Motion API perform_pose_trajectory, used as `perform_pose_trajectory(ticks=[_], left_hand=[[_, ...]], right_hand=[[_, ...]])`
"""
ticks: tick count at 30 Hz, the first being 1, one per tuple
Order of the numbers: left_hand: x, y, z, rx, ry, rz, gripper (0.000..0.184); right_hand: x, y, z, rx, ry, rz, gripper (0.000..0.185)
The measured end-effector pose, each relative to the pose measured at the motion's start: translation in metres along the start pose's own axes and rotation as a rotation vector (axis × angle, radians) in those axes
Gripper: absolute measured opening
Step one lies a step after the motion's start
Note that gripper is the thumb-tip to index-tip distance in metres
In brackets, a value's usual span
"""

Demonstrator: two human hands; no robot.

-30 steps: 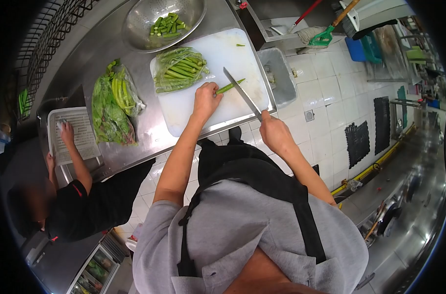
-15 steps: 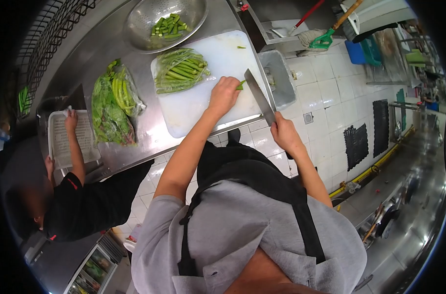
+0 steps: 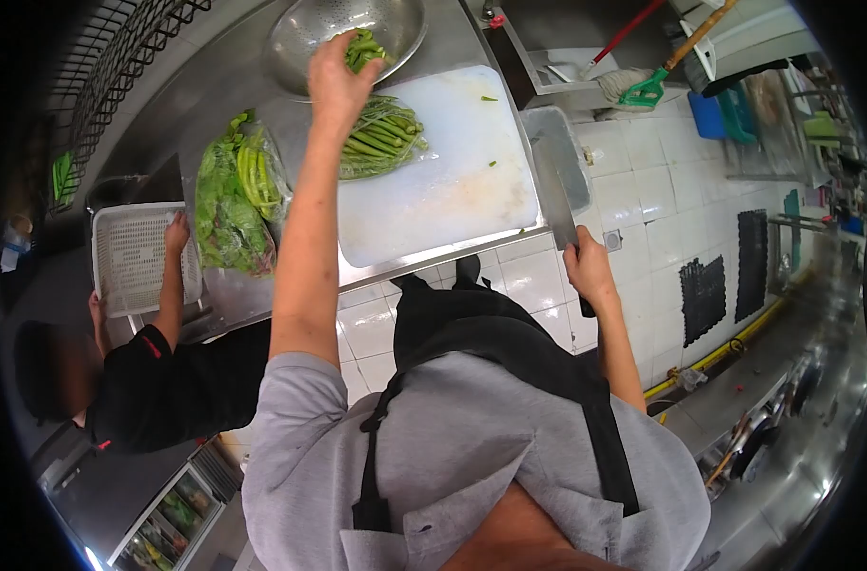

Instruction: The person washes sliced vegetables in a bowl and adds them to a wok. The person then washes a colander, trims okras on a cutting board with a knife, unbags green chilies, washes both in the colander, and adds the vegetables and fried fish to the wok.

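My left hand (image 3: 340, 84) is over the metal colander (image 3: 283, 48), thumb and fingers apart around cut green pieces (image 3: 365, 46) lying in it. In my right hand (image 3: 591, 271) is a knife (image 3: 557, 190), its broad blade past the right edge of the white cutting board (image 3: 453, 190). A clear bag of long green vegetables (image 3: 381, 138), too unclear to name for certain, lies on the board's left part, partly hidden by my left forearm. A few small green scraps (image 3: 489, 98) are on the board.
Left of the board lie bagged leafy greens (image 3: 226, 205) and light green pods (image 3: 257, 176). A co-worker's hand (image 3: 177, 231) holds a white plastic basket (image 3: 143, 211) at far left. A grey bin (image 3: 574, 162) stands beyond the counter's right edge.
My left hand has moved from the board up to the colander. The green piece it held on the board is gone from there. The knife has moved right, off the board.
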State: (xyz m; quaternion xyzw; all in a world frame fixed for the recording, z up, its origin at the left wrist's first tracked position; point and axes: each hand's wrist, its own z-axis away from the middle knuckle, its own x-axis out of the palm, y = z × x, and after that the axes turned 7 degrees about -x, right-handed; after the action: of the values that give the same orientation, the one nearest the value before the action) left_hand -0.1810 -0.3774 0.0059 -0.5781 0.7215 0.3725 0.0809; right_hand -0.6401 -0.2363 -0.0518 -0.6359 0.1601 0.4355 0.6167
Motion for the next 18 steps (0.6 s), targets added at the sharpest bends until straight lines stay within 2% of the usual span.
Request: perform_pose_trajectory(ticks=[3, 5, 7, 10, 13, 16, 18], left_hand=[[-0.018, -0.022, 0.016, -0.109, -0.332, 0.024, 0.015], [-0.012, -0.023, 0.056, -0.028, -0.765, -0.160, 0.008], [0.005, -0.033, 0.107, 0.067, -0.862, -0.249, 0.013], [0.003, -0.017, 0.113, 0.158, -0.801, -0.324, 0.015], [-0.006, -0.012, 0.102, 0.290, -0.892, -0.335, 0.022], [-0.013, -0.016, 0.091, 0.252, -0.808, -0.216, 0.020], [-0.020, -0.013, 0.084, 0.116, -0.783, -0.103, 0.017]], right_hand=[[-0.001, -0.013, 0.003, 0.034, -0.036, -0.010, 0.013], [0.000, -0.019, 0.003, 0.058, -0.056, -0.033, 0.014], [0.002, -0.020, 0.003, 0.048, -0.060, -0.057, 0.014], [0.006, -0.024, -0.001, 0.017, -0.100, -0.026, 0.016], [0.005, -0.030, -0.003, -0.013, -0.103, -0.029, 0.016], [0.002, -0.038, -0.003, -0.009, -0.101, -0.013, 0.016], [0.004, -0.037, -0.001, -0.008, -0.087, -0.034, 0.016]])
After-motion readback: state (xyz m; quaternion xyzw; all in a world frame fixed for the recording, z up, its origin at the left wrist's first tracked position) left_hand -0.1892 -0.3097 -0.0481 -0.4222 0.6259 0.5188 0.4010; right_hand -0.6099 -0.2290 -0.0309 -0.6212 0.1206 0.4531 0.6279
